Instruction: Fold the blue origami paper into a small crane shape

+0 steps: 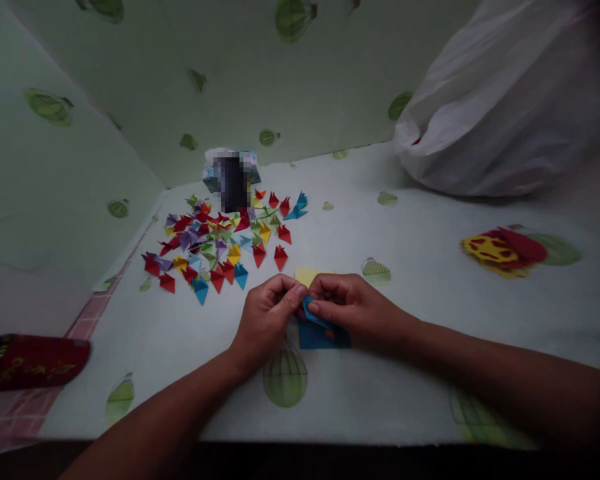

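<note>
Holding a folded blue paper between both hands at the clock's centre, over the pale, balloon-printed bench. From nine o'clock, pinching its left end with the left hand, grip drawn together, thumb against forefinger. From three o'clock, pressing on it with the right hand, thumb laid across the top, fingers curled in, grip closed on the paper as well. Cannot tell how the hidden fingertips lie underneath.

Toward six o'clock, can see a dark blue sheet just below the hands, partly covered by the right one. Toward twelve, can spot a yellow sheet just past the fingertips. At ten, can see a loose spread of folded paper shapes, pointed, in red, blue, purple, green and yellow. At eleven, behind them, can make out a pixelated dark rectangle before a pale blue box. Between one and two, well apart, can see a bulky white plastic bag. Between two and three, can see a yellow cut-out touching a red piece. Near nine, far off, can see a dark red object with gold lettering.
</note>
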Demonstrator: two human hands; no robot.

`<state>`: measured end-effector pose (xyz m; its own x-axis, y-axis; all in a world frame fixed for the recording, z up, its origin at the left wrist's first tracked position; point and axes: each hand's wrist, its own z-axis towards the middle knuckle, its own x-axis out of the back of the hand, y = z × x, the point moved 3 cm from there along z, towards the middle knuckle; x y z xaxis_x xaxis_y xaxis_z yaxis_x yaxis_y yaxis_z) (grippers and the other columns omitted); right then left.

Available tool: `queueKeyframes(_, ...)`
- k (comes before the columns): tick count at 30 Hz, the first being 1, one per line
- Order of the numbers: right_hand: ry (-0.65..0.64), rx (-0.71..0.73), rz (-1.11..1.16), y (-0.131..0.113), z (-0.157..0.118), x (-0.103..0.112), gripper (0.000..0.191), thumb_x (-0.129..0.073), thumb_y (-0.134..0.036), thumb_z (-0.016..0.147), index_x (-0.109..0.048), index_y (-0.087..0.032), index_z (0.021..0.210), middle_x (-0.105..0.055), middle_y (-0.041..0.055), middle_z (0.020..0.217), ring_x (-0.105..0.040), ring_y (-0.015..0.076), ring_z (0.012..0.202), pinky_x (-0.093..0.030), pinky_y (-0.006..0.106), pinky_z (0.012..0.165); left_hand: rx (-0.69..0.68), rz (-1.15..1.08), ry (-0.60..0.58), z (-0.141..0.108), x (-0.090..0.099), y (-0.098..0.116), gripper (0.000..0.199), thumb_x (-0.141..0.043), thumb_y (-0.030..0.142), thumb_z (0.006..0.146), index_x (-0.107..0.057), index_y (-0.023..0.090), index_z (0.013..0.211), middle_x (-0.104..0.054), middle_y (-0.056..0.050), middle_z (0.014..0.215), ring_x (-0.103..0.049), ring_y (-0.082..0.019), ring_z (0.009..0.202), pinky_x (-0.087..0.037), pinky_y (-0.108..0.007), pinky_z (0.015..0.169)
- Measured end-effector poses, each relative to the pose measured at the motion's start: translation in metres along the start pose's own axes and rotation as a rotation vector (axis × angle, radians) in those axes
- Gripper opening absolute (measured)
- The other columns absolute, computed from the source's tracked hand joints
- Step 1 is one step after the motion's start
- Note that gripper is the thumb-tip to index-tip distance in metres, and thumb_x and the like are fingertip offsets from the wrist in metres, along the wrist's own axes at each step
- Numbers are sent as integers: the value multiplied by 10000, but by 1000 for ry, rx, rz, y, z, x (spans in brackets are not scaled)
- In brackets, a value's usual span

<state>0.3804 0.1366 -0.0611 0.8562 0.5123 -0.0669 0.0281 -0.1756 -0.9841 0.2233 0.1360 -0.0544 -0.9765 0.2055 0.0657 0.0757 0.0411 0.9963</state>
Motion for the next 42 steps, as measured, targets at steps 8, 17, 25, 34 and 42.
queueKeyframes(8, 215, 133, 81, -3, 0, 8, 236, -728, -357, 784, -594, -168, 740, -552, -25, 689, -512, 109, 642, -417, 255, 615, 117, -199, -90, 1, -5, -8, 263, -778, 381, 795, -667, 150, 854, -698, -18, 760, -650, -119, 674, -538, -239, 687)
queueKeyframes(17, 148, 117, 80, 1, 2, 7, 269, -723, -406, 804, -598, -172, 756, -584, -17, 669, -523, 114, 612, -418, 260, 596, 57, -129, 2, 0, -4, -4, 214, -770, 329, 775, -643, 158, 749, -686, -7, 659, -642, -126, 628, -523, -242, 637)
queueKeyframes(25, 173, 154, -2, -2, 0, 8, 240, -637, -376, 875, -621, -170, 754, -611, -6, 638, -557, 123, 623, -439, 269, 634, 66, -146, -34, -1, -4, -3, 187, -776, 282, 758, -641, 153, 748, -688, -5, 654, -636, -112, 629, -504, -220, 632)
queueKeyframes(34, 184, 175, 13, -5, -1, 7, 173, -637, -334, 862, -595, -176, 803, -598, -16, 649, -567, 127, 629, -458, 277, 642, 13, -105, 11, -1, -1, -2, 186, -767, 284, 777, -638, 157, 732, -669, -3, 663, -614, -117, 640, -489, -230, 640)
queueKeyframes(42, 245, 205, 64, -2, 1, 8, 182, -671, -322, 835, -547, -188, 835, -557, -39, 674, -541, 110, 598, -435, 262, 588, -106, -68, 25, 1, -1, -6, 140, -718, 239, 829, -610, 164, 781, -637, 2, 764, -604, -108, 704, -498, -225, 670)
